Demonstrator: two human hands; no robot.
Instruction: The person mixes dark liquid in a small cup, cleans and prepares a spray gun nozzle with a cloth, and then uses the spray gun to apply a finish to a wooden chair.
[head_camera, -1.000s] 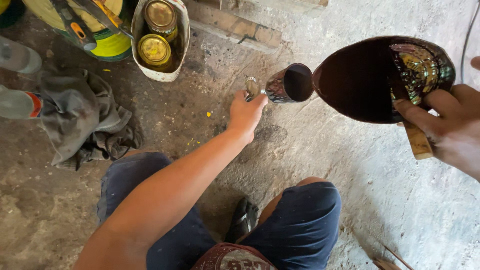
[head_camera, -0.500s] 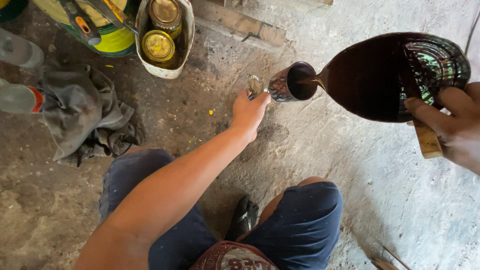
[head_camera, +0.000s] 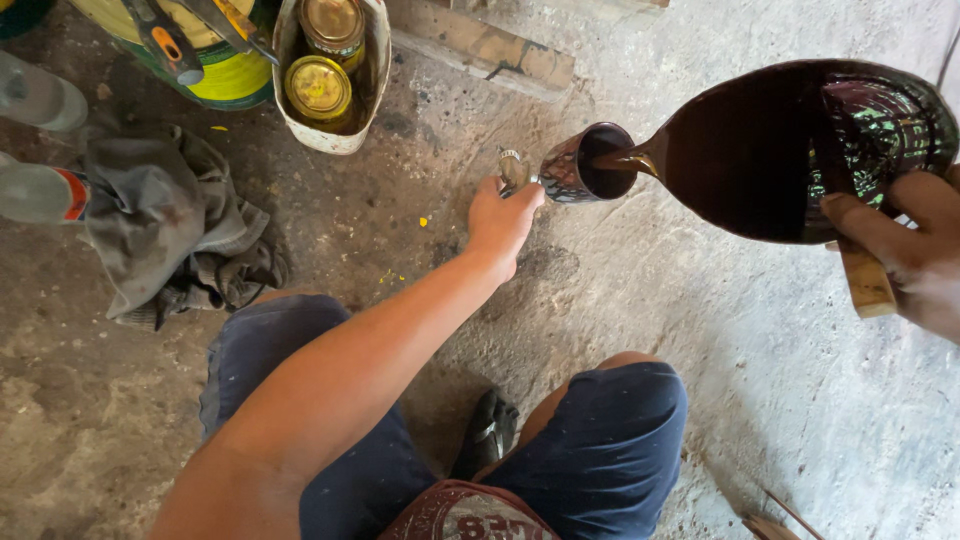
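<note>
Nearest the camera, below the cup (head_camera: 585, 163): two knees in dark blue shorts (head_camera: 600, 450), a dark shoe (head_camera: 488, 432) on the floor between them, and the edge of a red printed shirt (head_camera: 462, 514) at the bottom. From there, a bare left arm stretched up across the concrete floor (head_camera: 780, 400) toward the cup. Left hand (head_camera: 503, 217) just left of and below the cup, fingers closed on its metal handle, holding it tilted with the mouth turned right. Inside the cup, dark liquid.

Right of the cup, a large dark bowl (head_camera: 790, 150), tipped so that its pointed lip touches the cup's rim; a thin stream of dark brown liquid running from bowl to cup. Right hand (head_camera: 905, 245) at the bowl's far right side, fingers clamped over its rim, with a wooden stick (head_camera: 865, 280) pinned under them; green glints on the bowl's wet inner wall.

Left of the cup, well apart: a crumpled grey rag (head_camera: 165, 230) on the floor, and beyond it at the frame edge two clear plastic bottles (head_camera: 35, 190), one with a red band. Small yellow flecks on the floor between rag and cup.

Farther off, up and left of the cup: a cut white container (head_camera: 375, 75) with two gold-lidded jars (head_camera: 318, 88) inside, then a yellow-green bucket (head_camera: 225, 75) with orange-handled tools (head_camera: 160, 40) across it. Above the cup, a wooden plank (head_camera: 490, 50) lying along the floor. Nothing between the camera and the cup but the hand on the handle.
</note>
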